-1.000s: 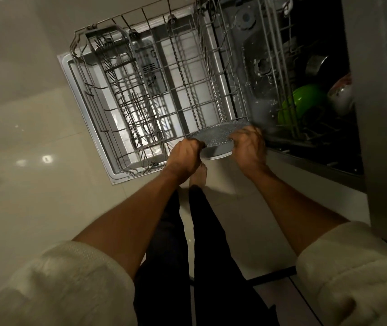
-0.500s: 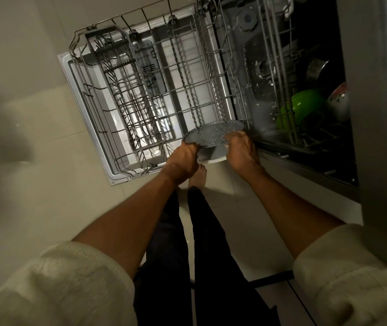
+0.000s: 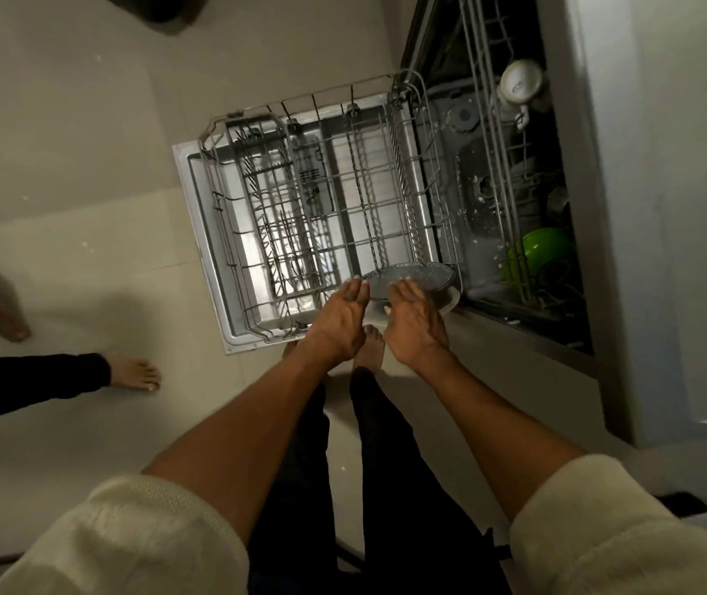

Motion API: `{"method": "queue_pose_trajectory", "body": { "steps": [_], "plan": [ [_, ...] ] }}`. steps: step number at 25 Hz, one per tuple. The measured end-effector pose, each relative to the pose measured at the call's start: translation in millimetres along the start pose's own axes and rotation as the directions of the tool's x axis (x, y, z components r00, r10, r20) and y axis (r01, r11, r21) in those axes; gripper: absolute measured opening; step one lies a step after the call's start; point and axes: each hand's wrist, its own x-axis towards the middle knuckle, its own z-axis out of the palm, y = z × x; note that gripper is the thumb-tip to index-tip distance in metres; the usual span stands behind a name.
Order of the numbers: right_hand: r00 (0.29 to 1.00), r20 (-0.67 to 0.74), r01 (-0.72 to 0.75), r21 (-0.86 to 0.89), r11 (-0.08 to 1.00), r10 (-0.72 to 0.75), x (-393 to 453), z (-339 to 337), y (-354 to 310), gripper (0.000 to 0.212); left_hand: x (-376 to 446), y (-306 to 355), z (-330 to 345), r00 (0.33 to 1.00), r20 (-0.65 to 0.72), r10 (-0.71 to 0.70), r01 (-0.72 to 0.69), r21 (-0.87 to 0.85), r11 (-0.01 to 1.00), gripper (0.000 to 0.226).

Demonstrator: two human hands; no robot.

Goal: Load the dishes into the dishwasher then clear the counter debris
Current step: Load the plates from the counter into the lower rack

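Landmark: the pale tiled floor (image 3: 85, 259), which fills the left half of the view.
Second person's nearer foot: a bare foot (image 3: 134, 373) flat on the floor at its left side, below a dark trouser leg (image 3: 29, 382) that reaches in from the left edge.
Second person's farther foot: another bare foot (image 3: 8, 322) on the floor just beyond the first, blurred.
Dark shape: a blurred dark object (image 3: 158, 6) on the floor at the top edge; what it is cannot be told.
Cabinet front: a grey panel (image 3: 665, 251) rising from the floor's right side.
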Motion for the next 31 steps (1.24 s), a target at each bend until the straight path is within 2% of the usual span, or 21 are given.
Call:
{"method": "queue_pose_trajectory", "body": {
  "steps": [5, 9, 12, 16, 21, 27, 31],
  "plan": [
    [0.996, -0.025, 0.084, -0.040, 0.996, -0.085, -18.6, -31.2, -77.7, 0.071, -42.9, -20.3, -41.9, 0.997, -0.077, 0.012, -0.010, 0.025, 1.000, 0.079],
    [0.981, -0.078, 0.165, -0.159, 0.973, -0.179, -29.9, -54.6, -148.3, 0.069, -83.2, -56.7, -77.0, 0.989, -0.146, -0.025, 0.022, -0.020, 1.000, 0.079],
    [0.976, -0.123, 0.160, -0.164, 0.973, -0.181, -35.9, -70.7, -214.6, 0.067, -120.5, -92.3, -120.5, 0.979, -0.203, -0.033, 0.032, -0.011, 0.999, 0.075],
    [0.960, -0.219, 0.136, -0.192, 0.972, -0.177, -45.2, -83.5, -298.9, 0.064, -169.8, -145.3, -180.6, 0.962, -0.273, 0.019, -0.010, 0.033, 0.999, 0.082],
    [0.937, -0.286, 0.152, -0.180, 0.972, -0.200, -45.8, -90.7, -391.0, 0.061, -216.8, -196.6, -254.2, 0.925, -0.378, 0.033, -0.005, 0.077, 0.997, 0.080],
    [0.917, -0.287, 0.204, -0.260, 0.944, -0.278, -20.6, -111.7, -471.7, 0.074, -245.4, -234.8, -312.9, 0.903, -0.429, -0.020, 0.056, 0.072, 0.996, 0.067],
    [0.898, -0.342, 0.201, -0.237, 0.951, -0.275, 16.2, -144.0, -521.2, 0.061, -241.3, -275.9, -371.5, 0.896, -0.443, -0.038, 0.087, 0.093, 0.992, 0.074]
  ]
}}
